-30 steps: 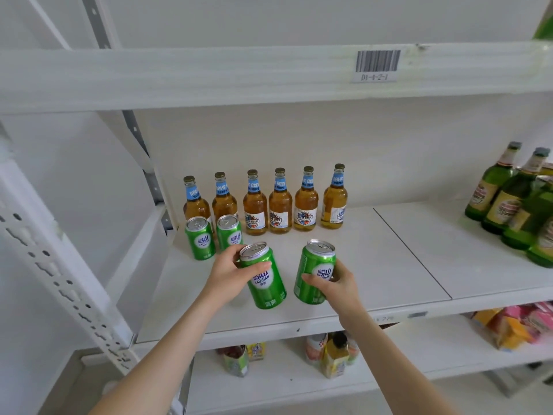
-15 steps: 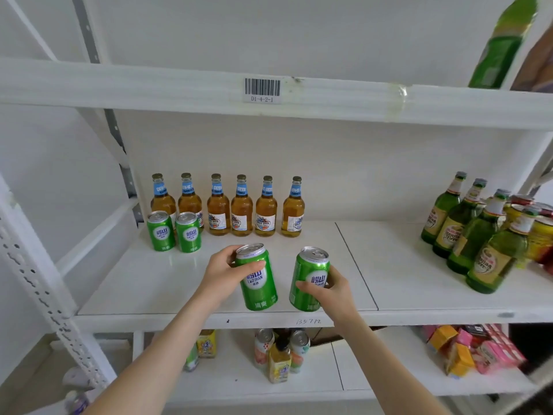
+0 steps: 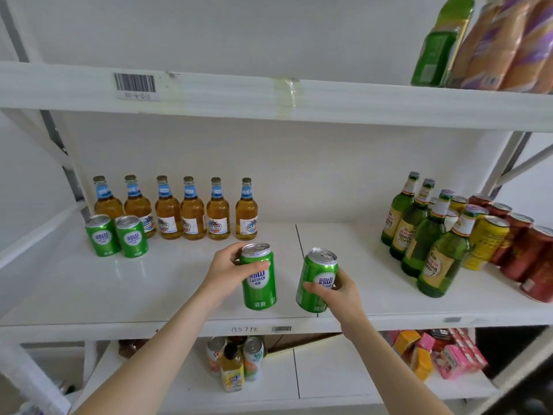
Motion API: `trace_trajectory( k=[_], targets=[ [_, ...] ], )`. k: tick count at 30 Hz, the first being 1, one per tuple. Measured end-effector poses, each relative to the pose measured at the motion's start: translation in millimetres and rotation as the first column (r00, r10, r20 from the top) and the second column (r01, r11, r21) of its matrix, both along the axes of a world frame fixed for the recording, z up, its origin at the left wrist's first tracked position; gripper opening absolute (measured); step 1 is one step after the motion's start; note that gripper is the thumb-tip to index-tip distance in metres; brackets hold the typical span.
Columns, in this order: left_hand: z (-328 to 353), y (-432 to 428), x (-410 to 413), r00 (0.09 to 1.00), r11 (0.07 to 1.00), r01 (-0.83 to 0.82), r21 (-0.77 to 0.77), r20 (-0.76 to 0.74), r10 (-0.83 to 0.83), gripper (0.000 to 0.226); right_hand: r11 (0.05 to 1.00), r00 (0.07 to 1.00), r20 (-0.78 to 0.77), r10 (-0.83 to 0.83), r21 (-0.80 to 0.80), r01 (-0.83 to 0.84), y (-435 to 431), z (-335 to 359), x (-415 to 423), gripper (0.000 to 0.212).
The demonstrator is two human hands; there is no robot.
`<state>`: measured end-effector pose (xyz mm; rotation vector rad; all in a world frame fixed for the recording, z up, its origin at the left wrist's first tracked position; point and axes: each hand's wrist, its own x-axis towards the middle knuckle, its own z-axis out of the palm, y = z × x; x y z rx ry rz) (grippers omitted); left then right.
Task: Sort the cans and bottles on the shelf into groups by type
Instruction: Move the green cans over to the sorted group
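Observation:
My left hand (image 3: 226, 270) grips a green Laoshan can (image 3: 259, 280) held upright over the middle of the white shelf (image 3: 149, 295). My right hand (image 3: 341, 292) grips a second green can (image 3: 316, 283), tilted slightly, just to its right. Two more green cans (image 3: 116, 236) stand at the back left, in front of a row of several amber bottles with blue neck labels (image 3: 179, 209). Several green glass bottles (image 3: 428, 238) stand at the right, with yellow cans (image 3: 486, 242) and red cans (image 3: 526, 253) behind and beside them.
The shelf above (image 3: 329, 103) carries a barcode label (image 3: 135, 85) and bagged goods (image 3: 490, 40) at the right. The shelf below holds cans and a small yellow bottle (image 3: 232, 369) and colourful cartons (image 3: 434, 354). A perforated upright (image 3: 27, 381) stands at the lower left.
The view has swung to the right, bringing the green bottles and the red and yellow cans fully into sight. Both hands still hold their cans, now further from the two cans at the back left.

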<state>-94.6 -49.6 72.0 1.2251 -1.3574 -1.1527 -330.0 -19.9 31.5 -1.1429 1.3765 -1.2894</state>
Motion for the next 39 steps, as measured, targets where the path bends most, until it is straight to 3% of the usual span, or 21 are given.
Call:
trace_trajectory(
  k=[9,22,39],
  targets=[
    [-1.9,-55.9,-97.1,0.997,0.998,0.055,-0.02,0.053,-0.054,0.043,1.0,0.999,0.03,-0.019,0.001,0.019,-51.5,-4.1,-93.3,0.044],
    [-30.4,-104.8,-230.2,1.0,1.0,-0.026,-0.005,0.013,0.026,0.048,0.999,1.0,0.018,-0.011,0.04,0.011,-111.5,-18.6,-217.2,0.054],
    [-54.4,-216.1,-262.7,0.999,1.0,-0.026,-0.017,0.043,0.026,0.056,0.991,0.989,0.08,-0.126,0.064,0.121,-239.9,-63.5,-221.3,0.071]
  ],
)
